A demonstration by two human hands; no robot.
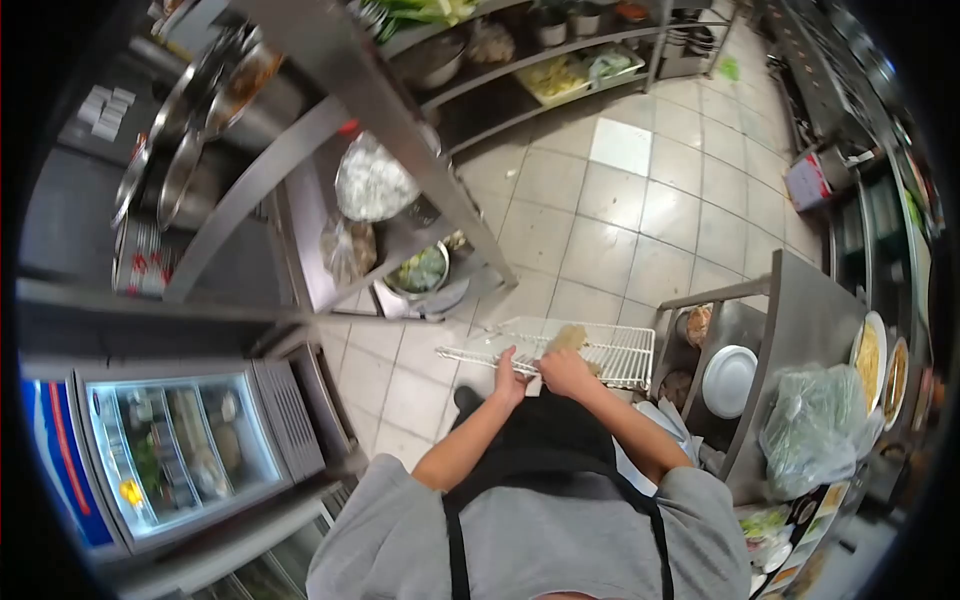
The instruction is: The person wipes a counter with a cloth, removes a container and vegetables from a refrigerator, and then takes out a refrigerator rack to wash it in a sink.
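Note:
A white wire rack [628, 352] is held out in front of my body at waist height. My left hand [511, 376] is closed on its near edge, toward the left end. My right hand [567, 371] lies over the middle of the rack, its fingers closed on a pale yellowish cloth [571, 338]. The cloth is bunched and touches the wires. Part of the rack's near edge is hidden behind both hands.
A lit glass-door fridge [185, 450] stands at the lower left. Steel shelves at left hold a foil-covered bowl [372, 180] and a pot of greens [418, 270]. To the right, a steel counter [765, 400] carries a plastic bag [815, 430]; white plates [731, 381] sit below. Tiled floor [610, 250] lies ahead.

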